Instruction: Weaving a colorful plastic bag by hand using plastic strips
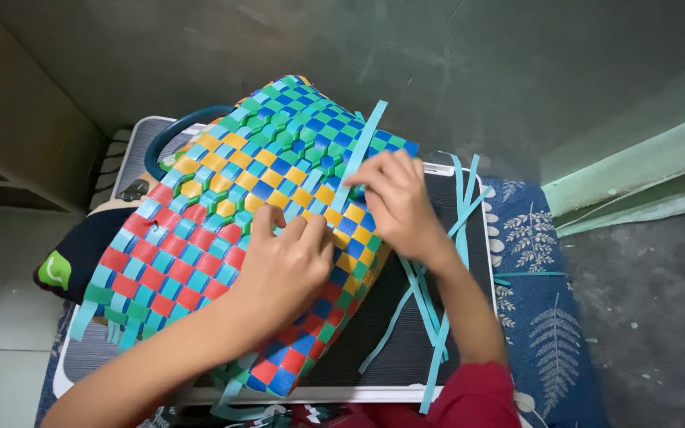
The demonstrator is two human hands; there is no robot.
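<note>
Woven basket (223,238) of flat plastic strips, lying on its side across a dark-topped board (374,341) with a pale rim. Chequered in red, blue, yellow, green and light blue; dark rounded handle (170,135) poking out at the far side of the basket.

Left hand (283,265) pressed flat on the basket's wall near the middle, fingers bent, pinning the weave rather than closing round anything. Right hand (394,198) at the basket's near-right edge, fingertips pinched on a light blue strip (358,150) rising out of the weave.

More loose strips (434,309) trailing off the basket's right side, across the board and over its edge. Leaf-patterned cloth (541,317) right of the basket; dark bundle with a green patch (57,269) to its left.

Likely light, hollow and springy: walls giving under a palm, then bouncing back. Strips smooth and slick, stiff along the length, prone to sliding out of place. Best held with a flat palm over finished weave, and each strip pinched close to where it leaves the basket.
</note>
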